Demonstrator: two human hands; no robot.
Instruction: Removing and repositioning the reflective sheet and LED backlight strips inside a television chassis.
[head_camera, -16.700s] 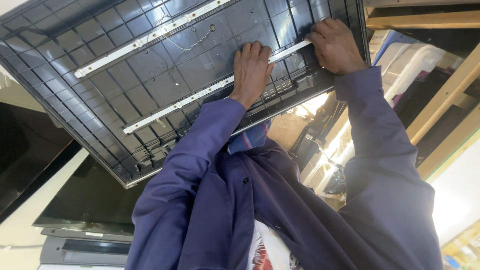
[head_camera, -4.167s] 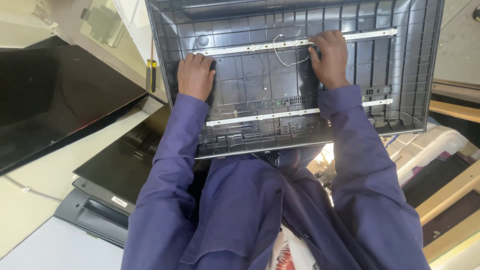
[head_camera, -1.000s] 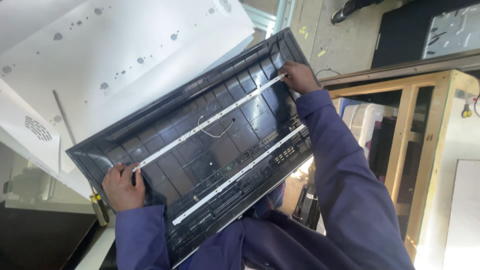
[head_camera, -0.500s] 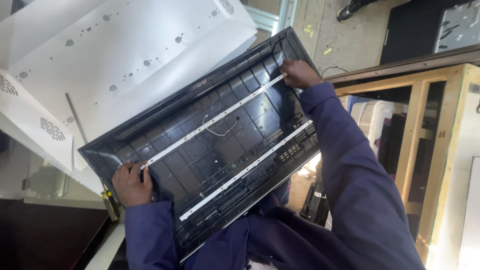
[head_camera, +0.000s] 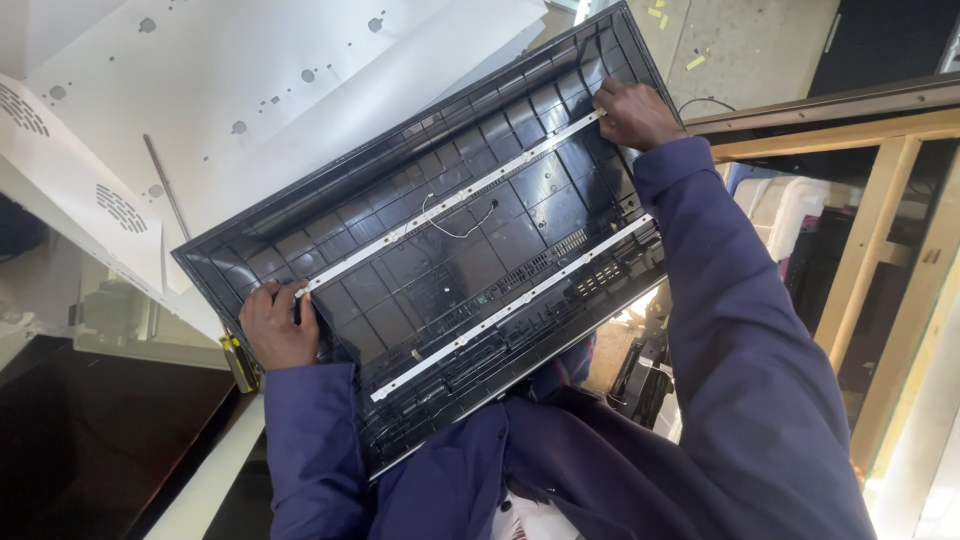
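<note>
black ribbed plastic back shell of a flat screen (head_camera: 440, 230) lay tilted across the middle of the view, its hollow side facing up, its long axis running from about 8 o'clock to 2 o'clock. two thin white light strips crossed its inside: the upper white strip (head_camera: 450, 205) and the lower white strip (head_camera: 515, 305), both seated along the ribs, with a loose thin white wire (head_camera: 455, 215) looping near the middle of the upper one.

the left hand (head_camera: 278, 325) sat at the 8 o'clock end of the upper strip, fingers curled over the end of it and the shell wall. the right hand (head_camera: 632, 112) sat at the 2 o'clock end of the same strip, fingers closed down on it. both arms wore dark blue sleeves (head_camera: 720, 330).

as a judgement, both strips were in place in the shell and the wire hung unplugged, so the strip work looked only partly through.

behind the shell, at 11 o'clock, lay large white perforated sheets (head_camera: 250, 90); a pale wooden frame (head_camera: 870, 250) stood at 3 o'clock, and a glossy black panel (head_camera: 90, 440) lay at 8 o'clock.
</note>
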